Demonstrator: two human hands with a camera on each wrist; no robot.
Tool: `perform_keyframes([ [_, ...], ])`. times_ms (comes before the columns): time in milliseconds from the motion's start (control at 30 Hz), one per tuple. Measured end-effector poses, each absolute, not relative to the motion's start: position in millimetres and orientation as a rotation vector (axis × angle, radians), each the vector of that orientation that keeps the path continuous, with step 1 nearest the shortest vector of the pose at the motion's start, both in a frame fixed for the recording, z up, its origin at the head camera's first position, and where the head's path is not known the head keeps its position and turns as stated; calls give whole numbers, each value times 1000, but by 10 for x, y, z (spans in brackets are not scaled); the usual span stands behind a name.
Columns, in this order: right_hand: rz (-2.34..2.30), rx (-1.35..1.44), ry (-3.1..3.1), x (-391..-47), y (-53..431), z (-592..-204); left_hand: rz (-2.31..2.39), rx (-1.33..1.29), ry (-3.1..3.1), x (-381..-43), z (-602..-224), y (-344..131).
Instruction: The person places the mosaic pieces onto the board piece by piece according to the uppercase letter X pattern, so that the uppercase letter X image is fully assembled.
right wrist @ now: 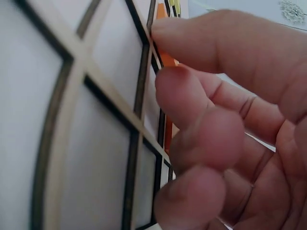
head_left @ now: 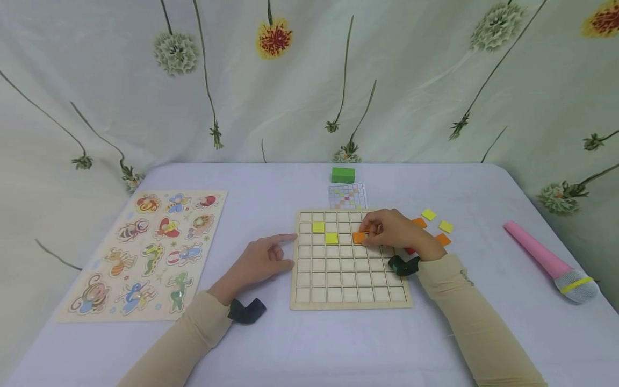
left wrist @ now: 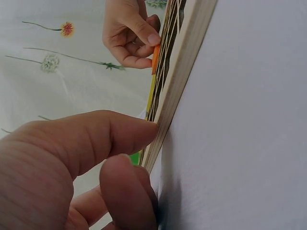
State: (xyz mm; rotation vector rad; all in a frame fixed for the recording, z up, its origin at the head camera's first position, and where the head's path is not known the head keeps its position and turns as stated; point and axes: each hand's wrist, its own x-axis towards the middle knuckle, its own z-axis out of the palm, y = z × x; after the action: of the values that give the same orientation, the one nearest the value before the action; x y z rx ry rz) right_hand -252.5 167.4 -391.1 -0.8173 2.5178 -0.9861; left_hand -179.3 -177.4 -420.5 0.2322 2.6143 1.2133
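Tan sleeves (head_left: 169,344) come in from the bottom corners of the frame, and the arms lead to a wooden grid board (head_left: 351,306) a little below the middle. The hands are well apart. At the board's left edge, the left hand (head_left: 261,260) has its index finger out straight, tip against the rim, gripping nothing. Over the upper right of the board, the right hand (head_left: 394,231) pinches an orange tile (head_left: 357,237) at a square in the same row as the lower yellow tile (head_left: 331,238), one bare square between them. A second yellow tile (head_left: 318,226) lies diagonally up and left.

To my eye, the step is seating that orange tile. I'd square its edges to the ridges, then press the middle lightly so no corner rides up; I can't tell whether it lies flush. The left finger could brace the rim against skidding. Check the small printed card (head_left: 347,196) just above the board; its squares are too tiny for me to match. Lift straight up afterwards, since loose tiles (head_left: 446,227) lie near the right wrist.
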Motion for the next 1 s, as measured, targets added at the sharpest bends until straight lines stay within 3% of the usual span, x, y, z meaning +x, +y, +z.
perform_keyframes([
  [500,-986,-850,2537,-2516,1702,-3860,1192,218,2629,-1786,-4186,-1775],
  [1000,-1116,-742,2425,-2421,2102,-3835,1202,218,2626,-1781,-4189,-1764],
])
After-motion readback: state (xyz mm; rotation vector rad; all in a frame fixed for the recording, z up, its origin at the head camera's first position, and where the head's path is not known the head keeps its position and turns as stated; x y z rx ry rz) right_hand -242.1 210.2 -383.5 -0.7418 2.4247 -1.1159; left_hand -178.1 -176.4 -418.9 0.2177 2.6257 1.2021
